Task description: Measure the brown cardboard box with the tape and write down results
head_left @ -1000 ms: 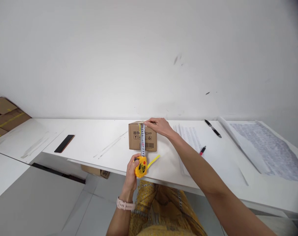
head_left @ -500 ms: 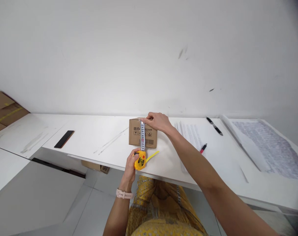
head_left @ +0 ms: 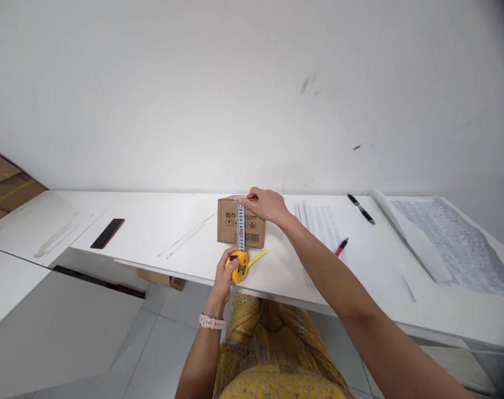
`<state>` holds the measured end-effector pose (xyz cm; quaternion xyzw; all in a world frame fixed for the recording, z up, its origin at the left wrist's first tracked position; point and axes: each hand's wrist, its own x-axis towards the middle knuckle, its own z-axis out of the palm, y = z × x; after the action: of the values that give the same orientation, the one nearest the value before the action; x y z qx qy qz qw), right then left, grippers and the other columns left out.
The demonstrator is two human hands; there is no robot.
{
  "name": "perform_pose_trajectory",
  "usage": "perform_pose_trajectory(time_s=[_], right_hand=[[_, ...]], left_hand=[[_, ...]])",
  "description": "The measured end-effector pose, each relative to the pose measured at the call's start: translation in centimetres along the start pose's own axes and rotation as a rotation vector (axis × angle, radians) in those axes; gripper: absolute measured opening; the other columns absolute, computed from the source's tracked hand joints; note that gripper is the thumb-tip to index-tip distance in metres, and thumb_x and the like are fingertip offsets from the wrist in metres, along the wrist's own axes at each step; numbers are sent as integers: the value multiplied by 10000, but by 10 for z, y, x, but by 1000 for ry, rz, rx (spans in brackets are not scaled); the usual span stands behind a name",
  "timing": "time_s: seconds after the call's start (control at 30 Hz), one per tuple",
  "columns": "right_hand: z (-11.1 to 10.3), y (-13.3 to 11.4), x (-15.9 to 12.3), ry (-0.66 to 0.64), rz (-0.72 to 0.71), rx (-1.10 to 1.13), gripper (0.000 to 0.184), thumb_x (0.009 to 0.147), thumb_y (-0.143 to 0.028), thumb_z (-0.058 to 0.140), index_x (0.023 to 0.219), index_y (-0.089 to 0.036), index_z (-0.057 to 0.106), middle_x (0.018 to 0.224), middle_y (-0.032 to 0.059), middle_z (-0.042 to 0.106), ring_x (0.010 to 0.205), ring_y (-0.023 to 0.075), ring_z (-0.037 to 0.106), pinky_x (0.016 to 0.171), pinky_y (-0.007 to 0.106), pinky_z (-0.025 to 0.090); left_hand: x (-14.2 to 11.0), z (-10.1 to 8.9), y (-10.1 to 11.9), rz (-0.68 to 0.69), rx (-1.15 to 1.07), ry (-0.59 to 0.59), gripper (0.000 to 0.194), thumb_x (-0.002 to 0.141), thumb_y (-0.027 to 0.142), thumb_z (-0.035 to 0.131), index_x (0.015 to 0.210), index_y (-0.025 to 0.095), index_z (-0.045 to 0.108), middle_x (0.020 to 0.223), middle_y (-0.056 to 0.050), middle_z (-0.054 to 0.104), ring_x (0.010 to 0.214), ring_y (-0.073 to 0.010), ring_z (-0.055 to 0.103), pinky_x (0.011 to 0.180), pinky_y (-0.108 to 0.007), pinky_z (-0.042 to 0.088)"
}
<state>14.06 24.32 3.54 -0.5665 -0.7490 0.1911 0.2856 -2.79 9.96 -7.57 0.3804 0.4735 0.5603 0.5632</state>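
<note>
A small brown cardboard box (head_left: 227,235) with printed symbols and a barcode sits on the white table. In my left hand (head_left: 222,275) is the yellow tape measure (head_left: 239,267), its case near the table's front edge. Its pulled-out blade (head_left: 241,228) runs across the printed face of the box. At the far top edge, my right hand (head_left: 268,205) pinches the blade's end against the box; the fingers partly cover the end and some of the print. A yellow strap (head_left: 258,257) sticks out from the case to the right.
Right of the box lie printed sheets (head_left: 324,224), a red-and-black pen (head_left: 342,247), a black pen (head_left: 360,209) and a densely marked sheet in clear plastic (head_left: 451,241). A flat black object (head_left: 107,233) rests to the left. Taped cartons (head_left: 9,188) stand at far left, against the wall.
My right fingers have slid slightly left along the box's top edge, bringing the blade's end along. The tape measure's case has moved a little closer to the box. The view has shifted slightly.
</note>
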Motion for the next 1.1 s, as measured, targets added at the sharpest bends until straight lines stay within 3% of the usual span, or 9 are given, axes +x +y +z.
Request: perform_pose_trajectory(time_s=[0.23, 0.4, 0.53, 0.6, 0.67, 0.77, 0.9, 1.0, 1.1], right_hand=[[1, -2, -4, 26, -19, -17, 425, 864, -647, 500, 852, -236, 607, 923, 44, 732, 803, 221, 617, 643, 307, 327], [7, 2, -15, 97, -69, -24, 540, 987, -596, 261, 765, -217, 574, 827, 65, 709, 747, 218, 615, 656, 324, 369], [40, 5, -52, 280, -222, 4, 361, 992, -384, 375, 790, -205, 615, 941, 93, 738, 901, 248, 650, 843, 407, 436], [59, 4, -73, 374, -382, 56, 222, 949, -310, 466, 868, -208, 647, 1106, 96, 729, 1106, 255, 619, 1009, 439, 395], [70, 5, -92, 439, -408, 123, 195, 948, -289, 480, 937, -211, 658, 1214, 94, 697, 1224, 253, 568, 1101, 458, 330], [56, 10, -116, 447, -299, 376, 285, 1001, -335, 394, 1065, -220, 647, 1221, 85, 687, 1214, 236, 577, 1062, 445, 376], [5, 25, -155, 482, -104, 825, 421, 1029, -465, 291, 1207, -226, 589, 815, 23, 660, 786, 176, 631, 772, 337, 492], [-18, 38, -187, 453, -31, 892, 366, 1010, -470, 390, 1049, -210, 643, 603, -38, 487, 550, 131, 483, 567, 272, 411], [-14, 49, -212, 408, 54, 822, 372, 1018, -415, 390, 790, -203, 595, 542, -51, 410, 480, 109, 394, 488, 258, 326]], left_hand=[[-7, 4, 6, -50, -49, -13, 424, 708, 392, 751, 1071, 206, 635, 945, -28, 656, 783, -183, 610, 665, -275, 506], [-32, -10, 15, -142, -385, -54, 464, 637, 429, 771, 1016, 201, 632, 934, -63, 664, 804, -210, 631, 671, -307, 541], [-63, -28, 30, -50, -522, -50, 456, 576, 452, 793, 945, 227, 647, 896, -56, 666, 791, -219, 641, 727, -347, 551], [-73, -33, 37, 7, -453, -76, 466, 573, 472, 791, 952, 235, 660, 891, -58, 673, 757, -218, 637, 706, -343, 549], [-80, -34, 41, 25, -329, -104, 503, 577, 502, 792, 992, 244, 670, 909, -62, 680, 754, -225, 638, 677, -329, 543], [-83, -29, 40, 1, -105, -164, 549, 587, 535, 796, 1040, 251, 676, 951, -64, 688, 790, -241, 642, 656, -307, 530], [-83, -8, 26, -42, 192, -292, 540, 669, 537, 772, 1109, 242, 671, 1003, -55, 685, 848, -224, 624, 732, -284, 501], [-80, 19, 17, -84, 293, -436, 511, 754, 550, 713, 1148, 234, 642, 1021, -51, 670, 882, -220, 608, 781, -290, 478], [-74, 49, 12, -100, 326, -580, 580, 814, 543, 667, 1294, 245, 537, 1057, -62, 651, 911, -226, 598, 805, -314, 471]])
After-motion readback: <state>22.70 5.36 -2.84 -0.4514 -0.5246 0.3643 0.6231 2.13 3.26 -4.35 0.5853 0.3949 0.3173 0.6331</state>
